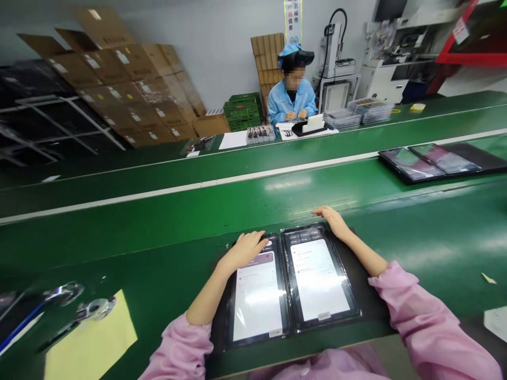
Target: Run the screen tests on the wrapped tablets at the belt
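Two tablets with lit screens lie side by side on a dark pad [370,287] at the table's near edge. The left tablet [257,303] shows a white page with a purple banner near its top. A similar white page fills most of the right tablet [321,279]. My left hand [246,249] rests over the top of the left tablet, fingers stretched out and partly covering its screen. Just past the upper right corner of the right tablet is my right hand [331,219], its fingers extended and nothing visible in them.
To the left lie a yellow sheet [93,338], a roll of clear tape [97,309] and pens [21,330]. Two more tablets [431,161] sit on a black tray at the right. Across the green belt [222,198], a co-worker [292,100] in blue handles small parts.
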